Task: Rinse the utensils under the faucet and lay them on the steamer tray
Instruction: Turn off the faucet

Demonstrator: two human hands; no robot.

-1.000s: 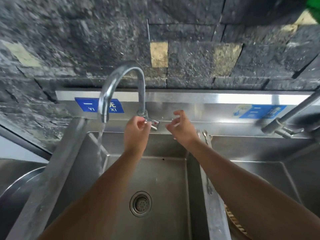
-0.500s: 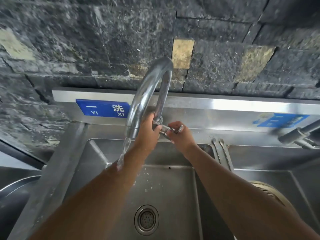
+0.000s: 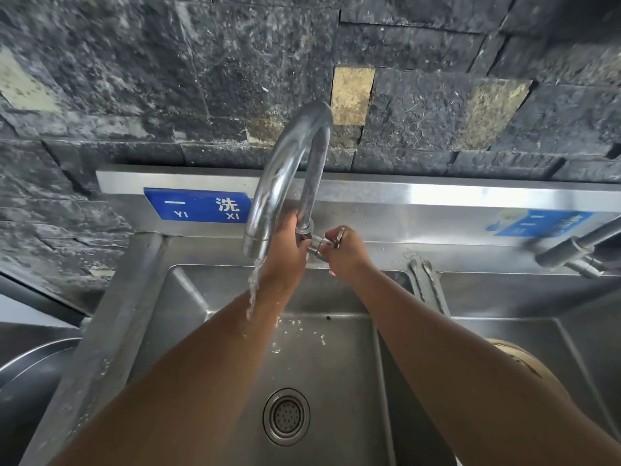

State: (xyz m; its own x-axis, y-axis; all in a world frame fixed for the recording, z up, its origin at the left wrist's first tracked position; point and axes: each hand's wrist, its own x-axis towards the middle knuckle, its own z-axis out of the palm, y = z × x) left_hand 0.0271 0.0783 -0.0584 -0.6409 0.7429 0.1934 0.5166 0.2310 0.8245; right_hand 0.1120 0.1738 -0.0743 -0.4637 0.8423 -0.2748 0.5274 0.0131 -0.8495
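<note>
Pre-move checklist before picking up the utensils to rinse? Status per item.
1. Water on: ok. A stream falls from the faucet.
2. Path of the stream: not ok. It lands on the left forearm.
3. Hands free: not ok. The left hand grips the faucet riser and the right hand pinches the tap handle.
4. Access to the utensils: ok. They lie untouched on the ledge between the basins.
5. Room on the steamer tray: cannot tell. It is mostly hidden behind the right arm.
6. Flow through the drain: ok. It is uncovered and no water is pooling.
</note>
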